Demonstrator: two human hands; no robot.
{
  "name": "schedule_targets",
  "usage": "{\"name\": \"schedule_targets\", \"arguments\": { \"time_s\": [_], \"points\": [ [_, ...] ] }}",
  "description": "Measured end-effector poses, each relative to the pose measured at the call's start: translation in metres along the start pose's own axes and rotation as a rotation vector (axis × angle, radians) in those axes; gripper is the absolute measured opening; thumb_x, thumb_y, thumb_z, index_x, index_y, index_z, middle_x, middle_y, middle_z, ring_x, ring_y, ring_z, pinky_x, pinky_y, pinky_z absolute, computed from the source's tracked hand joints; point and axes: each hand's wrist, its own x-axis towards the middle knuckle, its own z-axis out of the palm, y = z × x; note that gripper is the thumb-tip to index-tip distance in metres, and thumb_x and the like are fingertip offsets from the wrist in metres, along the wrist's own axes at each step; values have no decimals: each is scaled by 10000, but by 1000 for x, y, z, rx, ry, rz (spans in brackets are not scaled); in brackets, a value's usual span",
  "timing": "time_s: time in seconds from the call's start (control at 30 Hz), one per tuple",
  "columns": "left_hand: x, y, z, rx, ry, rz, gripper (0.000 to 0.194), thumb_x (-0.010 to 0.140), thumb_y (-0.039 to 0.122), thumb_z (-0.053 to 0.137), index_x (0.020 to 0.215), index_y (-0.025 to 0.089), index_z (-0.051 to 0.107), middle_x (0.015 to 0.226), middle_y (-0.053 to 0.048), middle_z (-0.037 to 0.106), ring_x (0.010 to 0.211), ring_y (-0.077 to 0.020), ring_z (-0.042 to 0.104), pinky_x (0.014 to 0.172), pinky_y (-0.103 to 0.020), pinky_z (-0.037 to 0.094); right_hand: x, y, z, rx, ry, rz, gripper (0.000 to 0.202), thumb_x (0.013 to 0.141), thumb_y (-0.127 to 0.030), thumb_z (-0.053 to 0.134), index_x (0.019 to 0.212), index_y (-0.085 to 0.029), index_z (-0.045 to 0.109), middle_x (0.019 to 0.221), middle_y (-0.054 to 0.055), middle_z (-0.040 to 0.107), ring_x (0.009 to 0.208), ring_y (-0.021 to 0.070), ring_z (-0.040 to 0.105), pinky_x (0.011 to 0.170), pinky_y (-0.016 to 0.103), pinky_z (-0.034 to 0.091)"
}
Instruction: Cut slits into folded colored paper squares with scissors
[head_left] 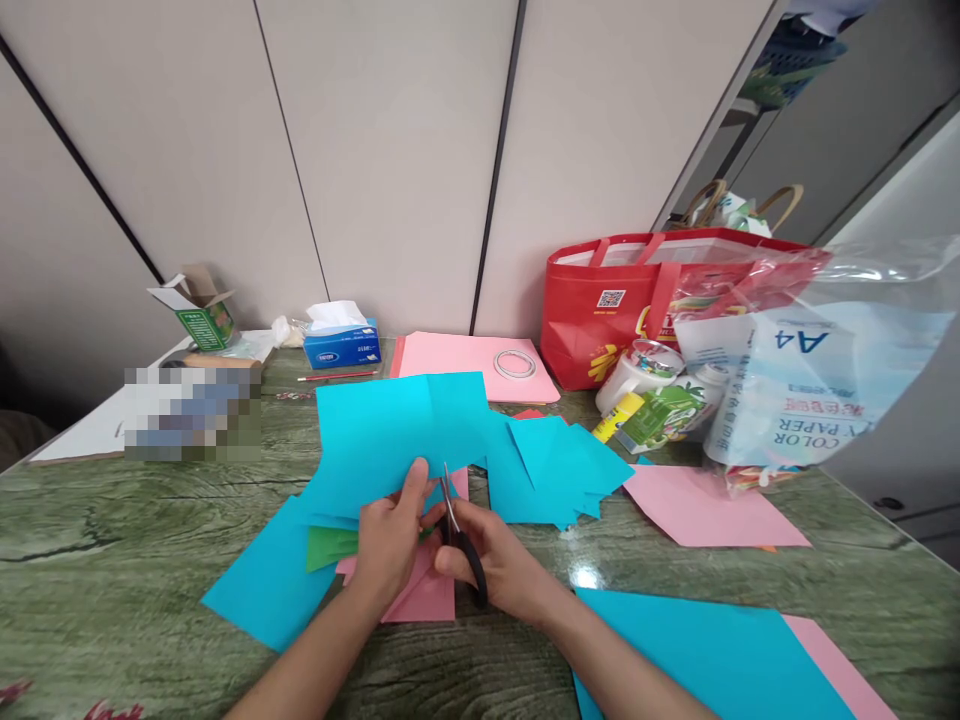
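Observation:
My left hand pinches the lower edge of a blue sheet of paper, thumb on top. The sheet is held up off the table and shows a faint crease. In my right hand is a pair of scissors with black handles, its blades pointing up beside the sheet's lower right. Whether the blades touch the paper I cannot tell. Under and around my hands lie pink paper pieces, green paper and another blue sheet. To the right rests a pile of cut blue pieces.
Behind stand a tissue box, pink sheets with a tape roll, a red bag, a glue stick and a clear paper packet. Blue paper lies at the front right, a small open box at the back left.

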Motion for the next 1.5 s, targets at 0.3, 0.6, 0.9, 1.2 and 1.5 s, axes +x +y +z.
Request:
{"name": "schedule_targets", "arguments": {
  "time_s": [0.3, 0.6, 0.9, 1.2, 1.5],
  "points": [
    [-2, -7, -5, 127, -28, 40, 417, 581, 511, 646, 619, 96, 667, 770, -136, 695, 888, -291, 610, 719, -337, 499, 0, 2, 2, -11, 30, -62, 363, 720, -439, 610, 922, -150, 522, 785, 6, 453, 655, 111, 371, 575, 233, 314],
    [-7, -5, 2, 25, -12, 58, 427, 609, 429, 666, 892, 109, 654, 1011, -125, 658, 902, -244, 620, 688, -289, 520, 1, -2, 3, -55, 50, -84, 392, 686, -489, 618, 853, -152, 506, 721, -13, 414, 629, 109, 366, 548, 224, 328],
    [-6, -9, 0, 37, -29, 96, 425, 626, 433, 654, 922, 129, 659, 1020, -115, 655, 931, -252, 610, 723, -314, 519, 0, -5, 4, -73, 48, -56, 409, 656, -521, 626, 817, -173, 484, 698, -15, 407, 613, 116, 373, 532, 232, 324],
    [2, -21, -7, 75, -53, 149, 387, 647, 449, 628, 823, 108, 675, 977, -134, 668, 955, -271, 594, 810, -359, 471, 1, -6, 5, -38, 53, -59, 439, 625, -505, 663, 838, -159, 499, 717, -15, 414, 619, 109, 369, 537, 226, 315],
    [-5, -12, -3, 45, -28, 95, 390, 614, 459, 647, 769, 102, 678, 901, -133, 689, 876, -255, 627, 736, -316, 497, 1, -8, 6, -47, 80, -37, 502, 578, -552, 669, 855, -161, 519, 668, -18, 433, 612, 119, 380, 535, 230, 330]
  ]
}}
